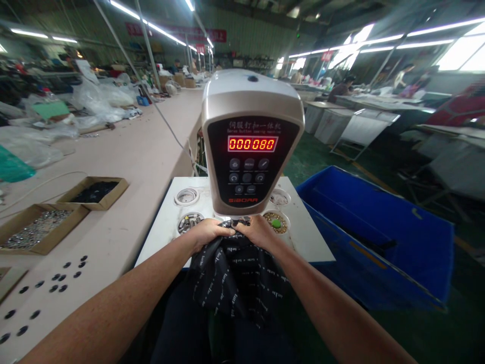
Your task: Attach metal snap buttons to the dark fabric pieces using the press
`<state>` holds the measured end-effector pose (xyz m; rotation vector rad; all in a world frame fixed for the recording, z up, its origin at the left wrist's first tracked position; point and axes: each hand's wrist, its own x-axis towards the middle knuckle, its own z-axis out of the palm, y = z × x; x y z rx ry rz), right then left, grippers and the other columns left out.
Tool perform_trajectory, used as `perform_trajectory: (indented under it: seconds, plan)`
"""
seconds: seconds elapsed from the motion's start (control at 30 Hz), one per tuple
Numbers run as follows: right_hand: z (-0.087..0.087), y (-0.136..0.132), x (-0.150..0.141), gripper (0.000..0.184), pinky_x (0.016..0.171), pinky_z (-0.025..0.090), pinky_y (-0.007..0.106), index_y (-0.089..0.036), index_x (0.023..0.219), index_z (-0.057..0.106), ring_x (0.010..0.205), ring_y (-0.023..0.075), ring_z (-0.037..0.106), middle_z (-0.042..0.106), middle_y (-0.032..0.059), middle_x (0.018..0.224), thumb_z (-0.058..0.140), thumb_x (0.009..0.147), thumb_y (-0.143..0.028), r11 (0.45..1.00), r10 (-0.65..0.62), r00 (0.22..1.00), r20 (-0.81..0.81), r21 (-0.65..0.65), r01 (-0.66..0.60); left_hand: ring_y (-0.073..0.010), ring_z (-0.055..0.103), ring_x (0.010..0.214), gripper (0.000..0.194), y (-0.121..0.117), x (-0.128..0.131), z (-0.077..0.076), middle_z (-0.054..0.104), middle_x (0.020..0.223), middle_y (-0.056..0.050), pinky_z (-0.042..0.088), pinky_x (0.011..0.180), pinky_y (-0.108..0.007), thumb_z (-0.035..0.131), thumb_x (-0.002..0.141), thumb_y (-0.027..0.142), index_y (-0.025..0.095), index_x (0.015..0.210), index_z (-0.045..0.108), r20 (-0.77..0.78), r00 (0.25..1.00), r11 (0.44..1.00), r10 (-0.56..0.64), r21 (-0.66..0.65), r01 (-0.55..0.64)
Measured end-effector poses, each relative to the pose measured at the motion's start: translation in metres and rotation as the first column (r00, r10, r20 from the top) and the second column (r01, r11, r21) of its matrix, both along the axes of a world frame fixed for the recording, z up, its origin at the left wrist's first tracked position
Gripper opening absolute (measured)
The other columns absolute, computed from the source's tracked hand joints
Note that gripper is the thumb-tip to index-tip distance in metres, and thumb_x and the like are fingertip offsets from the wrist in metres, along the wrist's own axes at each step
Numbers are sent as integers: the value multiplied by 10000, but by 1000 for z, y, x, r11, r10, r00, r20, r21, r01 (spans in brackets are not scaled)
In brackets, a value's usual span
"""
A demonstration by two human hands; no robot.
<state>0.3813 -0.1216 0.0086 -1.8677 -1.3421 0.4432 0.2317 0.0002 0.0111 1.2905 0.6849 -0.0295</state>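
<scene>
Black fabric (235,273) with rows of white lettering hangs from both my hands over the front edge of a white machine table (159,237). My left hand (212,231) pinches its upper edge on the left, thumb on top. On the right, my right hand (254,230) grips the same edge, its thumb close to the left one. Both hands are right under the head of a button machine (250,111), whose red display reads 000080. The machine's working point is mostly hidden behind my hands and the head.
Round wells in the table hold metal parts (189,221) and brass-coloured pieces (276,222). At left, cardboard boxes (96,192) of small fasteners and several loose dark discs (56,277) lie on a long table (151,151). A blue bin (379,242) stands at right.
</scene>
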Motion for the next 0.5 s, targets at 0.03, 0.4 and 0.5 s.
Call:
perform_trajectory:
  seconds: [0.03, 0.4, 0.5]
  plan:
    - [0, -1, -1, 180, 765, 466, 279, -197, 840, 763, 889, 236, 664, 763, 29, 815, 611, 854, -292, 1000, 2, 1000, 4, -2, -2, -277, 709, 810, 464, 1, 0, -1, 778, 882, -93, 541, 802, -370, 869, 556, 372, 128, 933, 753, 0, 1000, 1000, -8, 1, 8]
    - [-10, -8, -4, 307, 716, 394, 263, -220, 930, 751, 860, 207, 683, 768, 58, 925, 511, 982, -405, 996, 3, 980, 201, -92, 15, -234, 673, 745, 373, 9, -12, -7, 744, 766, -44, 493, 739, -325, 843, 631, 428, 144, 838, 720, 18, 999, 987, -26, 156, 23]
    - [-13, -9, -3, 348, 705, 381, 262, -229, 938, 744, 844, 204, 681, 765, 56, 918, 466, 1009, -426, 992, 22, 965, 263, -122, 11, -221, 664, 781, 389, 11, -14, -11, 736, 797, -26, 484, 756, -307, 843, 632, 443, 160, 854, 696, 59, 998, 985, -27, 174, 16]
